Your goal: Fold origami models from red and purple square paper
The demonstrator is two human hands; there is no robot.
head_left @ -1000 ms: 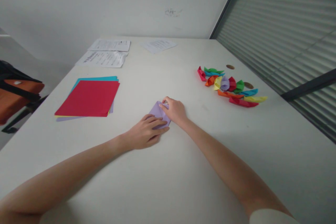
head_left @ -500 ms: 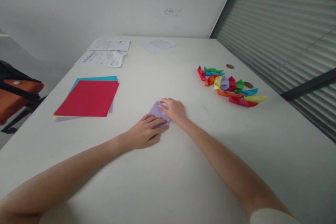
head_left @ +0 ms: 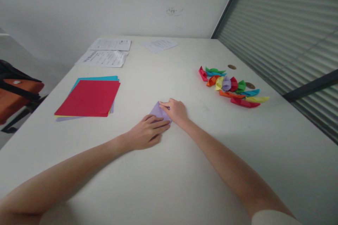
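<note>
A small folded lilac paper [head_left: 157, 111] lies on the white table [head_left: 169, 168] in front of me. My left hand [head_left: 146, 134] rests flat on its near edge, fingers stretched out and pressing it down. My right hand [head_left: 176, 111] covers the paper's right side, its fingers curled and pressed onto the fold. Most of the paper is hidden under both hands.
A stack of coloured sheets with a red one on top [head_left: 89, 98] lies to the left. A pile of folded paper shapes in several colours [head_left: 231, 87] sits to the right. Printed white pages [head_left: 107, 51] lie at the far edge. An orange chair [head_left: 16, 95] stands left of the table.
My right hand's fingers have slid slightly leftward along the lilac paper's top edge. My left hand has stayed in place on the paper.
</note>
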